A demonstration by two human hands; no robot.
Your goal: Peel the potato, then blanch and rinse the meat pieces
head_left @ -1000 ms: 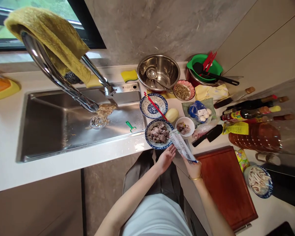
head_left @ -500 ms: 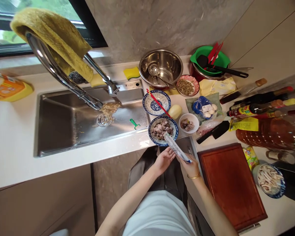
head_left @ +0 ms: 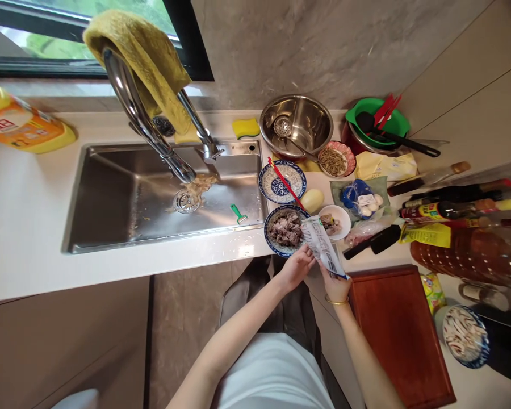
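A white printed plastic packet [head_left: 323, 248] is tilted in front of me, its top over the edge of a blue-rimmed bowl of minced meat [head_left: 284, 228]. My right hand [head_left: 335, 286], with a gold bangle at the wrist, is closed on the packet's lower end. Along the packet's left edge, my left hand [head_left: 298, 267] has its fingers curled in and gripping it. Behind the packet stands a small white bowl [head_left: 344, 222] with food scraps, partly covered. Red chopsticks [head_left: 286, 183] lie across a blue-patterned plate [head_left: 266, 187], beside a pale peeled vegetable [head_left: 312, 200].
On the left is a steel sink [head_left: 106, 199] with a green peeler [head_left: 239, 213] and a towel-draped faucet [head_left: 130, 94]. A black-handled cleaver [head_left: 372, 242], bottles [head_left: 447, 210] and a wooden cutting board [head_left: 400, 335] lie to the right. A steel basin [head_left: 315, 128] stands behind.
The packet has turned, so its broad printed face shows, and it has shifted right. My left hand's fingers have gone from flat and spread to curled at its edge. The whole view has shifted slightly.
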